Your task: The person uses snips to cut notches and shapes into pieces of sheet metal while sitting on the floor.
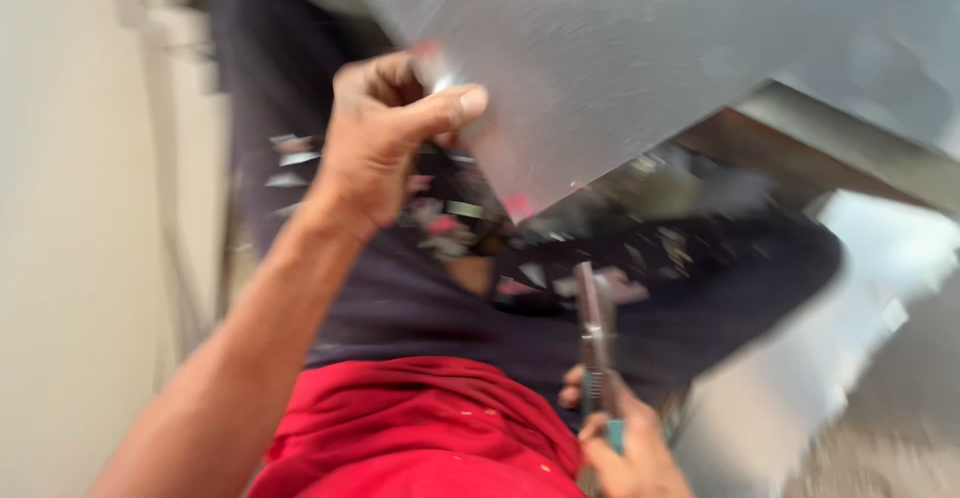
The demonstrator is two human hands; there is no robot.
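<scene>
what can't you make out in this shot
Head view:
- Metal sheet: cut off by the top and right edges.
- Snips: blades blurred; open or closed unclear.
- Right hand: cut off by the bottom edge.
- Left hand fingertips: behind the sheet's edge.
- Scraps: smeared by blur.

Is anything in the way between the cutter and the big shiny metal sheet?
Nothing solid shows between them. The right hand holds the snips low, apart from the metal sheet that the left hand grips. Only the scrap-littered lap lies below the gap.
</scene>
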